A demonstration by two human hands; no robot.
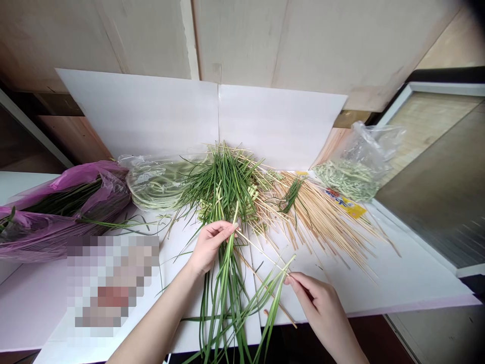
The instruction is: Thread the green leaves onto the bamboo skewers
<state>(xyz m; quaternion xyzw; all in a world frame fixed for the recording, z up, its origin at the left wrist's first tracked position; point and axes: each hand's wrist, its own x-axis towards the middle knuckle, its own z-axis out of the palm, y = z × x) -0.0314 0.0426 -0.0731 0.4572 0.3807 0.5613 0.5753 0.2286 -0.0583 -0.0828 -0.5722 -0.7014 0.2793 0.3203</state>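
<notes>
Pinching a few slender leaves (278, 290) near their pale ends, a person's right hand (322, 303) meets thumb to finger over the front of a white worktop (341, 290). Just beyond, the left hand (212, 245) grips long green leaves (230, 258) between thumb and fingers, their tails trailing past the edge. A thin stick (261, 248) spans the gap between the two hands. Behind lies a heap of greens (227, 177), loose sticks (329, 217) fanned to its right, a clear bag (155, 184) and a purple bag (83, 177) to its left. White panels (159, 111) stand before the wall (235, 45).
</notes>
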